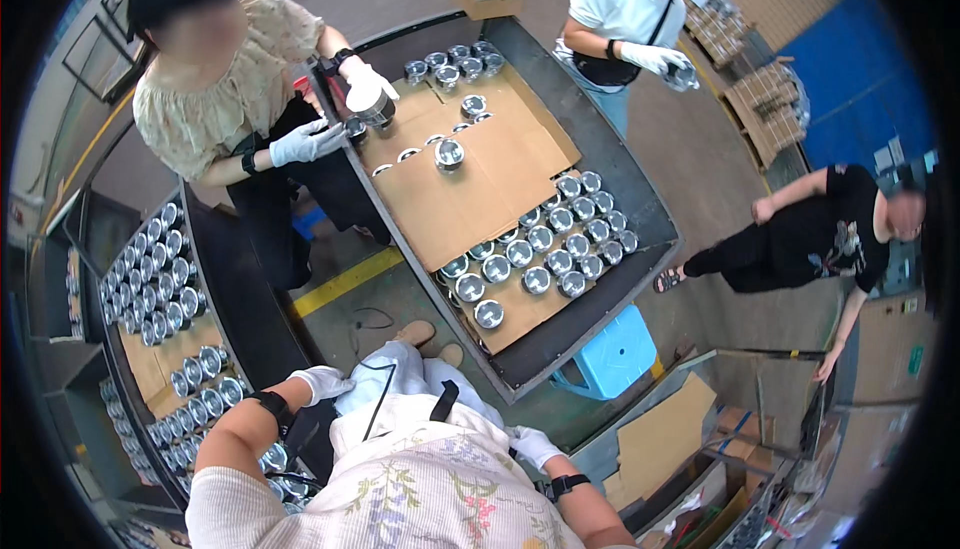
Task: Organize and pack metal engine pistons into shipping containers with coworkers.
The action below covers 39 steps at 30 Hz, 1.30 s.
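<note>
My left hand (pixel 325 385), in a white glove, lies against my light trousers at the left hip, fingers stretched out and holding nothing visible. On the other side my white-gloved right hand (pixel 535 446) is by my right hip, its fingers loosely extended and partly against my clothes. In front of me stands a dark metal cart tray (pixel 655 249) with rows of silver pistons (pixel 536 280) at its near right. A cardboard sheet (pixel 480 194) covers part of the tray, with a single piston (pixel 450 156) upright on it. Neither hand touches the pistons.
Across the tray, a co-worker's gloved hand (pixel 372 89) holds a piston (pixel 375 112). Another gloved person (pixel 625 24) carries a metal part at the far right. A blue stool (pixel 610 354) stands beside the tray. More pistons (pixel 155 269) fill a rack at my left.
</note>
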Motion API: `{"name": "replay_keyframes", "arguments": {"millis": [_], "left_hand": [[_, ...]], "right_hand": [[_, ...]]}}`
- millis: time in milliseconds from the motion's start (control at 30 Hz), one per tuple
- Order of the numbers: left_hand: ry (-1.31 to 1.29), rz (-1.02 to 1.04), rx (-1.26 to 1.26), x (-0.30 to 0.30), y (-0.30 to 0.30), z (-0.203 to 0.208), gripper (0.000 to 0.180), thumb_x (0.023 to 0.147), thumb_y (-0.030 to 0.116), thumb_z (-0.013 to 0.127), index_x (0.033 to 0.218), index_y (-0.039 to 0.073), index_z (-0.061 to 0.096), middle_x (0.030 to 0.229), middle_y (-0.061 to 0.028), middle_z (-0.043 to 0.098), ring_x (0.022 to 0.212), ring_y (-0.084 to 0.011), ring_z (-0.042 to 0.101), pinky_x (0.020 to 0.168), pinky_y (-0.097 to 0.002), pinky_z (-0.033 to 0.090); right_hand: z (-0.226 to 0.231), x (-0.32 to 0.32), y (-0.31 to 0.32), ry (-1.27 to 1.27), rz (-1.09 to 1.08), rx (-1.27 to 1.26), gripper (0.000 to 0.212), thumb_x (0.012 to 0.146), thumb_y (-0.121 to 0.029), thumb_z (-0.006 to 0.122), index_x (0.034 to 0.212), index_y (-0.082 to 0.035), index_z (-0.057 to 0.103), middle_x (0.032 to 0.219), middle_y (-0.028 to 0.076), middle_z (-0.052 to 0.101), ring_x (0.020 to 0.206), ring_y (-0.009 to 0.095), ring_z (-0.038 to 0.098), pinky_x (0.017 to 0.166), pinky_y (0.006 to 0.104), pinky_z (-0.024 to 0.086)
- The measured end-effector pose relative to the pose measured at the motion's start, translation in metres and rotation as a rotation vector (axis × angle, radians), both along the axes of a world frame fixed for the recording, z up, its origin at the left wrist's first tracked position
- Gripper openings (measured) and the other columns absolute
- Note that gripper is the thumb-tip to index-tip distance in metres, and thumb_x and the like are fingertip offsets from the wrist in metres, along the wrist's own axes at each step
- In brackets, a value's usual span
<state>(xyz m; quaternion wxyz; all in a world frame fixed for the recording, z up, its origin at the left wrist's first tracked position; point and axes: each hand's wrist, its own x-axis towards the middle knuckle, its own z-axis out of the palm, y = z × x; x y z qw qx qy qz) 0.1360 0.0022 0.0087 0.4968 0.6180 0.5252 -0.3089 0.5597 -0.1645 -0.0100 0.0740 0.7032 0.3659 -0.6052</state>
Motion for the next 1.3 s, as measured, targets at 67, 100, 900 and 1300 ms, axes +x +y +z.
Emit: {"name": "replay_keyframes", "arguments": {"millis": [67, 100, 900, 1300], "left_hand": [[0.078, -0.086, -0.039, -0.008, -0.005, 0.001, 0.052, 0.088, 0.047, 0.046, 0.108, 0.003, 0.064, 0.105, -0.0213, 0.063, 0.106, -0.0335, 0.057, 0.088, -0.0411, 0.044], [0.162, -0.192, -0.071, -0.013, -0.005, 0.003, 0.049, 0.086, 0.046, 0.047, 0.105, 0.004, 0.066, 0.105, -0.0214, 0.063, 0.107, -0.0334, 0.057, 0.089, -0.0412, 0.044], [-1.488, 1.302, 0.075, 0.247, 0.009, 0.084, 0.064, 0.082, 0.018, 0.067, 0.135, 0.002, 0.035, 0.12, -0.0042, 0.047, 0.111, -0.0148, 0.045, 0.094, -0.0295, 0.038], [-1.496, 1.043, -0.259, 0.278, 0.021, 0.084, 0.077, 0.079, 0.019, 0.072, 0.14, 0.004, 0.028, 0.13, -0.0033, 0.043, 0.114, -0.0145, 0.045, 0.097, -0.0292, 0.038]], "right_hand": [[-0.005, 0.006, -0.002, -0.031, 0.108, -0.096, 0.051, 0.086, -0.05, 0.051, 0.112, -0.008, 0.062, 0.106, 0.015, 0.065, 0.1, 0.032, 0.06, 0.085, 0.0354, 0.046], [-0.004, 0.004, 0.003, -0.062, 0.207, -0.033, 0.051, 0.085, -0.05, 0.05, 0.112, -0.008, 0.063, 0.107, 0.015, 0.065, 0.101, 0.033, 0.06, 0.086, 0.0357, 0.046], [0.162, -0.122, 0.229, 0.368, -0.117, 1.139, 0.034, 0.097, -0.016, 0.042, 0.121, 0.004, 0.053, 0.102, 0.011, 0.063, 0.085, 0.012, 0.059, 0.075, 0.0237, 0.046], [0.141, -0.06, 0.23, 0.194, -0.3, 1.495, 0.037, 0.093, -0.003, 0.04, 0.128, 0.007, 0.044, 0.118, 0.017, 0.055, 0.097, 0.02, 0.056, 0.085, 0.0273, 0.045]]}}
